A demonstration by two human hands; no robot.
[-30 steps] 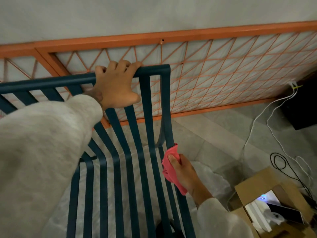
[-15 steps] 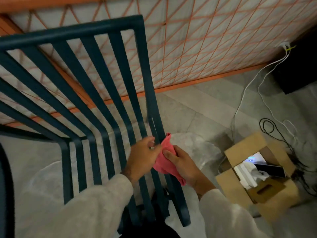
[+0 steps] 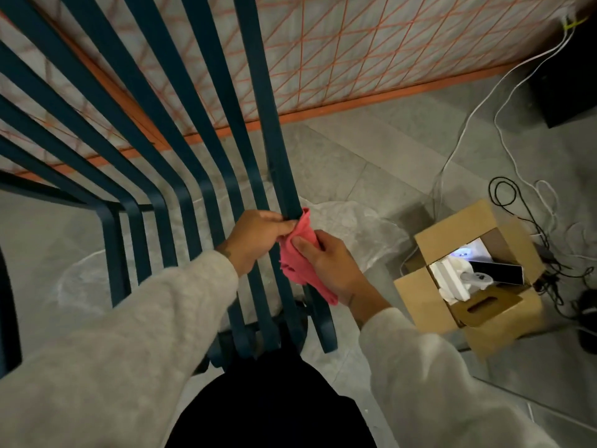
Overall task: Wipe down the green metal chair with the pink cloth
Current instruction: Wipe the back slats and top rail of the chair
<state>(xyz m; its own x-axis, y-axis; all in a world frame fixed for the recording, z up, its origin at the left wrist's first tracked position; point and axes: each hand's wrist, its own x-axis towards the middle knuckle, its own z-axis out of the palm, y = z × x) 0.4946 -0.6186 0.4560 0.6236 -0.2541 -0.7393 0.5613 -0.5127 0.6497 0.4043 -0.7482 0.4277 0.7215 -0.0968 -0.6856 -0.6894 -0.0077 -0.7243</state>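
Note:
The green metal chair (image 3: 206, 130) fills the left and middle of the view, its dark slats running from the back down into the seat. The pink cloth (image 3: 298, 257) lies bunched against the rightmost slat where back meets seat. My left hand (image 3: 255, 237) pinches the cloth's upper edge from the left, fingers against that slat. My right hand (image 3: 326, 263) grips the cloth from the right, thumb on top. Both sleeves are pale grey fleece.
An orange wire-mesh panel (image 3: 355, 59) leans on the wall behind the chair. An open cardboard box (image 3: 484, 286) with white and black devices sits on the floor to the right, among white and black cables (image 3: 517, 195). Clear plastic wrap (image 3: 349, 227) lies under the chair.
My left hand left the top rail of the chair back and came down to the cloth. The view tilted down toward the seat. Both hands now hold the cloth.

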